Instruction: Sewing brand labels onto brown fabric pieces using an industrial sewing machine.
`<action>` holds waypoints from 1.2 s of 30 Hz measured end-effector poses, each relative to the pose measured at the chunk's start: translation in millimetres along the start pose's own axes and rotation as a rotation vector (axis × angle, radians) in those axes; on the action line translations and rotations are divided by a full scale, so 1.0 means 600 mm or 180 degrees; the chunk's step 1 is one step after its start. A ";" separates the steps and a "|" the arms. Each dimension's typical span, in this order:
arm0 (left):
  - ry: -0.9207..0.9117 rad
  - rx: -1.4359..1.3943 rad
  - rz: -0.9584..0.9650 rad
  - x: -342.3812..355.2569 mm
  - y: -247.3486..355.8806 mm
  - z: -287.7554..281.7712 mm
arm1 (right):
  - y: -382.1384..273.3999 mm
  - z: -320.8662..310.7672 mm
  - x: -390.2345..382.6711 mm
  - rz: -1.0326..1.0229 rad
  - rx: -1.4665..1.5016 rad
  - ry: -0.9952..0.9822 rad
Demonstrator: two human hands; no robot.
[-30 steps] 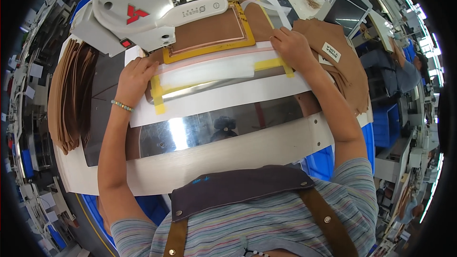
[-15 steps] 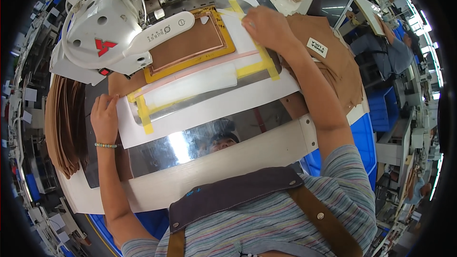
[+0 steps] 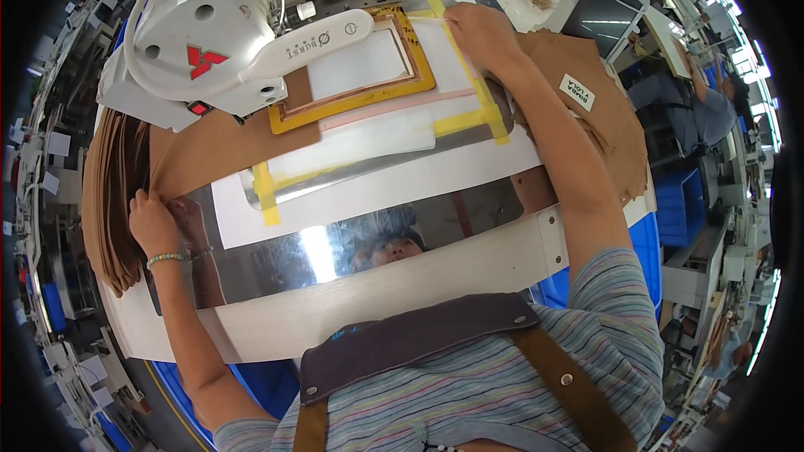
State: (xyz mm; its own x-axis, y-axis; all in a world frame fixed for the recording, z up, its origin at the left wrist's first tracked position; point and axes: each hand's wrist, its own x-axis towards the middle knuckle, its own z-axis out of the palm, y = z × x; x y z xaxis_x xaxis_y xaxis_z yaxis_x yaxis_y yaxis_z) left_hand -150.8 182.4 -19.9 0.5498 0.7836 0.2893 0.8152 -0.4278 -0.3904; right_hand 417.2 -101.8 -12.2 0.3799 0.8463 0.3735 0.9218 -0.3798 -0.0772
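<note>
The left hand (image 3: pixel 151 222) is pinching the near edge of a brown leather piece (image 3: pixel 222 151) lying leftward on the counter (image 3: pixel 377 305). The right hand (image 3: pixel 486 33) is pressing flat, fingers spread, on the yellow-taped template (image 3: pixel 377 109), farther away.

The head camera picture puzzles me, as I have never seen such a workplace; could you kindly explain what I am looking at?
The camera sits on the person's head and looks down, so straight edges bend. At the top stands a white sewing machine. Under it lies a yellow-edged frame with white sheets taped down by yellow tape, on a shiny metal plate. The right hand rests flat on the frame's far corner. The left hand touches a brown leather piece beside a stack of brown pieces. More brown pieces lie on the right.
</note>
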 end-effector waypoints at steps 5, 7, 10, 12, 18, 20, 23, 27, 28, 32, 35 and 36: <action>0.0614 -0.1356 0.1004 0.008 0.028 -0.013 | 0.016 -0.074 -0.053 0.0104 0.0770 -0.0285; 0.0443 -0.2281 0.1595 0.024 0.071 -0.013 | 0.012 -0.084 -0.053 0.0162 0.1367 -0.0427; 0.0258 -0.2284 0.1748 0.053 0.133 0.010 | 0.002 -0.097 -0.042 0.0356 0.1564 -0.0699; 0.0027 -0.2041 0.1289 0.079 0.137 0.027 | -0.011 -0.106 -0.037 0.0012 0.1517 -0.0293; 0.0453 -0.0993 0.0624 0.070 0.120 -0.007 | -0.083 -0.142 -0.062 -0.0425 0.1850 -0.0261; 0.0211 -0.1726 0.0535 0.032 0.145 -0.063 | -0.120 -0.143 -0.069 -0.0635 0.1691 -0.0111; -0.1452 -0.4436 0.0598 -0.036 0.214 -0.157 | -0.179 -0.143 -0.089 -0.1098 0.1727 0.0135; -0.2019 -0.6011 0.0942 -0.081 0.314 -0.234 | -0.232 -0.160 -0.113 -0.1307 0.2124 0.0180; -0.2238 -0.6415 0.0889 -0.078 0.331 -0.241 | -0.239 -0.167 -0.118 -0.1305 0.2367 0.0218; -0.3212 -0.7649 0.0664 -0.073 0.378 -0.245 | -0.239 -0.189 -0.133 -0.1129 0.2588 0.0287; -0.3293 -0.7189 0.1084 -0.083 0.393 -0.236 | -0.223 -0.195 -0.142 -0.1088 0.2631 0.0464; -0.3315 -0.7194 0.1086 -0.086 0.394 -0.232 | -0.218 -0.195 -0.148 -0.1027 0.2597 0.0424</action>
State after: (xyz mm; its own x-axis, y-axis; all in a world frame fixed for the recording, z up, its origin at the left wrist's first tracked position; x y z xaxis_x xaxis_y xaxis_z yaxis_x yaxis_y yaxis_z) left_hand 38.9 -21.9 -5.2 0.9715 0.2014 -0.1252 0.0367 0.3940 0.9184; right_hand 254.1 -170.9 73.3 0.1269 0.7963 0.5915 0.7692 0.2975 -0.5655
